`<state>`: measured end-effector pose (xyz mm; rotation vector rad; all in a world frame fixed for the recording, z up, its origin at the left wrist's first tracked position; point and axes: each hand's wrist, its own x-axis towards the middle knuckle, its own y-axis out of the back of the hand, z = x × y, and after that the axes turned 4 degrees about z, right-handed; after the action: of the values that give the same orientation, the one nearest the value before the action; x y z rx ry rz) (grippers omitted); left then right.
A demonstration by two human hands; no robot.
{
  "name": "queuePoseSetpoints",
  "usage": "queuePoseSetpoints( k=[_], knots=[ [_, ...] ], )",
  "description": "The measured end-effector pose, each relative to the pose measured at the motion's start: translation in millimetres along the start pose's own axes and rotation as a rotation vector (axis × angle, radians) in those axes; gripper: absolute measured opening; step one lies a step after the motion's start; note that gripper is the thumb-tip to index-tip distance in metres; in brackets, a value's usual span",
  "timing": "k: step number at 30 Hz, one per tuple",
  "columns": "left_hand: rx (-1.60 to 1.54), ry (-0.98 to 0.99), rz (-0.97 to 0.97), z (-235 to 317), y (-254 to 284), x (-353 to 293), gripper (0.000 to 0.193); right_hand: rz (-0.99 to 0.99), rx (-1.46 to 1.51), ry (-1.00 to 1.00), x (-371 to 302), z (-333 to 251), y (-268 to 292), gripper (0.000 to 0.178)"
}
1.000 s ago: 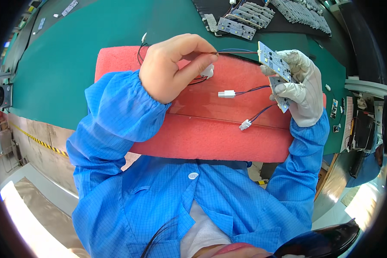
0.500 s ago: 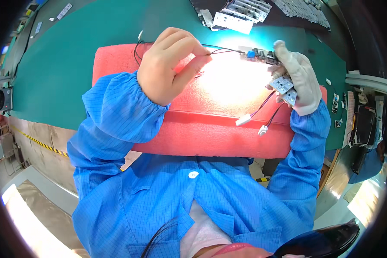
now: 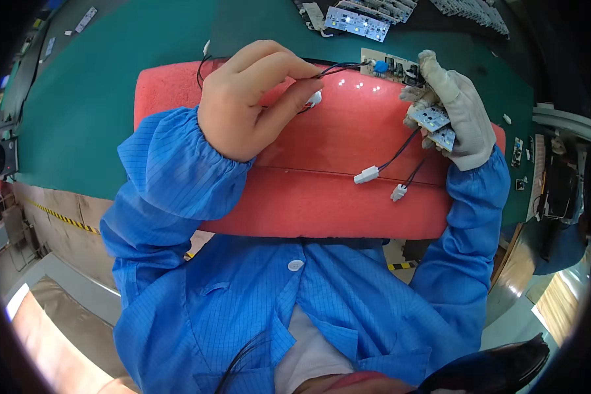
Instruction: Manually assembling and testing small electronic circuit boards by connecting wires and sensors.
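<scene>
My bare left hand [image 3: 253, 102] pinches thin black wires [image 3: 340, 67] between thumb and forefinger above the pink foam pad [image 3: 322, 203]. The wires lead to one end of a narrow circuit board [image 3: 391, 67] carrying a blue round part and several dark parts. A white connector [image 3: 315, 99] shows beside the left fingertips. My right hand [image 3: 463, 115], in a whitish glove, grips the board's other end. Two small white boards [image 3: 431, 119] also sit in that hand; wires with white plugs [image 3: 366, 175] hang below it. The gloved fingertips are partly hidden.
A green mat [image 3: 79, 118] covers the table under the pad. Stacked circuit boards [image 3: 358, 24] lie at the far side, with further rows of boards [image 3: 473, 14] to their right. Small loose boards [image 3: 517, 152] lie at the right edge.
The strong white glare on the pad has faded to small bright spots. My left hand has shifted slightly left with the wires, and a white connector now shows by its fingertips.
</scene>
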<state>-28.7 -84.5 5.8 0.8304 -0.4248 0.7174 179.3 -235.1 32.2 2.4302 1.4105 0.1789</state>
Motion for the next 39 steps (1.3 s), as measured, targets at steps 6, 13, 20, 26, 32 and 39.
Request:
queuePoseSetpoints(
  k=[6,13,20,26,32,39],
  knots=[
    [-0.04,0.011,-0.006,-2,-1,2,0.01,0.002,0.054,-0.053,3,5,2,0.073],
    [-0.298,0.172,0.068,-5,0,15,0.005,-0.081,0.245,-0.203,10,10,11,0.069],
    [-0.742,0.505,0.939,-110,43,54,0.015,-0.273,0.478,-0.032,7,-2,8,0.066],
    [-0.353,0.309,0.276,-41,5,29,0.015,-0.113,0.434,-0.024,-3,-13,-2,0.061],
    [0.014,-0.098,-0.154,-10,-17,18,0.015,-0.097,0.416,0.011,-7,-17,-12,0.055],
    [-0.373,0.253,0.024,-8,-11,11,0.013,-0.121,0.185,-0.114,-10,-30,-2,0.044]
  ],
)
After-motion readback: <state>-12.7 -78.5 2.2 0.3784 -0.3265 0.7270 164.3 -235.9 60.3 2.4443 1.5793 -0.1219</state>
